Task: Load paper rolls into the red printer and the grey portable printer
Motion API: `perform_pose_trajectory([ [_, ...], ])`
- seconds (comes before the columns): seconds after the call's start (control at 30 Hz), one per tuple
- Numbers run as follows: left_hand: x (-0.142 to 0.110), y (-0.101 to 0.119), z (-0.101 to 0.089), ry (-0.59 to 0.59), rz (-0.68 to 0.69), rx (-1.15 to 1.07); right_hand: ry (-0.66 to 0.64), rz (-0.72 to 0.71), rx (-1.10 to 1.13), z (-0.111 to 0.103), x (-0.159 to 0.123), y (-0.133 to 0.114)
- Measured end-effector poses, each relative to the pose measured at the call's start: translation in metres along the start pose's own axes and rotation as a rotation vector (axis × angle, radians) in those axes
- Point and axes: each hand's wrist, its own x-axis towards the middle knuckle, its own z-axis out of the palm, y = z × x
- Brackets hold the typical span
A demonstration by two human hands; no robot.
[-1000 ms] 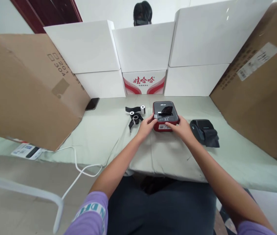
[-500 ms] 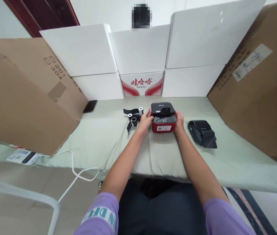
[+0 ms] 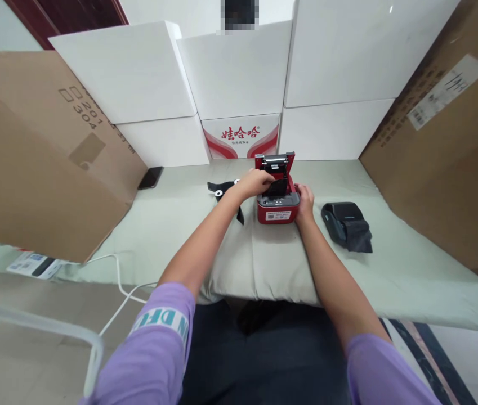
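A small red and black label printer (image 3: 278,216) stands on the table in front of me, its lid (image 3: 275,162) raised and showing a roller underneath. Over the opened compartment is my left hand (image 3: 256,183), fingers closed at a strip of black paper (image 3: 280,187) that lies across the inside. My right hand (image 3: 305,203) grips the printer's right side, its fingers partly hidden behind the body. Left of the printer lie small paper rolls (image 3: 218,194) with black tails, partly covered by my left forearm.
To the right sits a dark handheld printer (image 3: 346,225) with black paper hanging out. A phone (image 3: 151,178) lies at the back left. White boxes (image 3: 239,79) line the rear, and large cardboard cartons (image 3: 31,152) flank both sides. A white cable (image 3: 120,281) hangs off the front edge.
The printer's lid has swung up from shut to open. My left hand has moved from the printer's left side to over its compartment. My right hand stays at the right side.
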Motion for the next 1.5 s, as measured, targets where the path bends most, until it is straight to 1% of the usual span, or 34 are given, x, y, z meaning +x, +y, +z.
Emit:
perform_pose_trajectory([
  [0.07,0.019,-0.004,-0.001,-0.103,0.062,0.126,-0.001,-0.007,-0.019,-0.001,0.002,0.002],
  [0.13,0.031,-0.003,0.001,-0.180,0.080,0.240,-0.005,-0.011,-0.031,-0.002,0.003,0.004],
  [0.2,0.035,0.002,0.002,-0.253,0.081,0.332,-0.011,-0.010,-0.037,-0.002,0.004,0.006],
  [0.27,0.033,0.009,0.001,-0.284,0.062,0.376,-0.020,-0.010,-0.029,-0.001,0.004,0.007],
  [0.33,0.029,0.014,-0.002,-0.257,0.050,0.356,-0.018,-0.012,-0.019,-0.001,0.004,0.006],
  [0.4,0.024,0.016,-0.007,-0.208,0.033,0.278,-0.011,-0.013,-0.023,-0.001,0.004,0.005],
  [0.53,0.015,0.012,-0.020,-0.094,0.006,-0.041,-0.004,-0.008,-0.031,0.000,0.005,0.003],
  [0.6,0.006,0.006,-0.026,0.009,0.023,-0.243,-0.001,-0.020,-0.032,0.000,0.005,0.004],
  [0.63,-0.002,0.002,-0.029,0.093,0.031,-0.348,-0.001,-0.027,-0.030,0.000,0.005,0.004],
  [0.67,-0.011,-0.004,-0.031,0.201,0.028,-0.453,0.003,-0.030,-0.026,0.000,0.005,0.005],
  [0.73,-0.037,-0.022,-0.032,0.476,-0.030,-0.646,0.002,-0.027,-0.018,0.000,0.005,0.005],
  [0.8,-0.069,-0.047,-0.029,0.780,-0.208,-0.759,-0.006,-0.022,-0.022,-0.001,0.005,0.005],
  [0.83,-0.086,-0.061,-0.025,0.899,-0.324,-0.767,-0.009,-0.021,-0.028,-0.001,0.004,0.005],
  [0.87,-0.102,-0.075,-0.020,0.983,-0.443,-0.739,-0.012,-0.022,-0.035,-0.001,0.004,0.004],
  [0.9,-0.117,-0.088,-0.015,1.019,-0.560,-0.681,-0.015,-0.024,-0.039,-0.001,0.004,0.004],
  [0.97,-0.143,-0.110,-0.003,1.023,-0.765,-0.500,-0.018,-0.027,-0.046,0.000,0.004,0.004],
  [1.03,-0.161,-0.122,0.007,0.992,-0.948,-0.331,-0.022,-0.033,-0.049,0.000,0.004,0.003],
  [1.1,-0.173,-0.126,0.017,0.936,-1.101,-0.210,-0.023,-0.034,-0.053,0.000,0.003,0.003],
  [1.17,-0.179,-0.125,0.025,0.851,-1.193,-0.137,-0.022,-0.022,-0.056,0.000,0.003,0.002],
  [1.27,-0.181,-0.123,0.033,0.735,-1.211,-0.057,-0.021,-0.020,-0.050,0.000,0.002,0.003],
  [1.4,-0.182,-0.119,0.035,0.667,-1.199,-0.031,-0.025,-0.035,-0.042,0.000,0.003,0.004],
  [1.43,-0.182,-0.116,0.034,0.669,-1.203,-0.026,-0.028,-0.031,-0.043,0.000,0.003,0.004],
  [1.5,-0.179,-0.109,0.029,0.730,-1.181,0.018,-0.029,-0.023,-0.045,0.000,0.004,0.003],
])
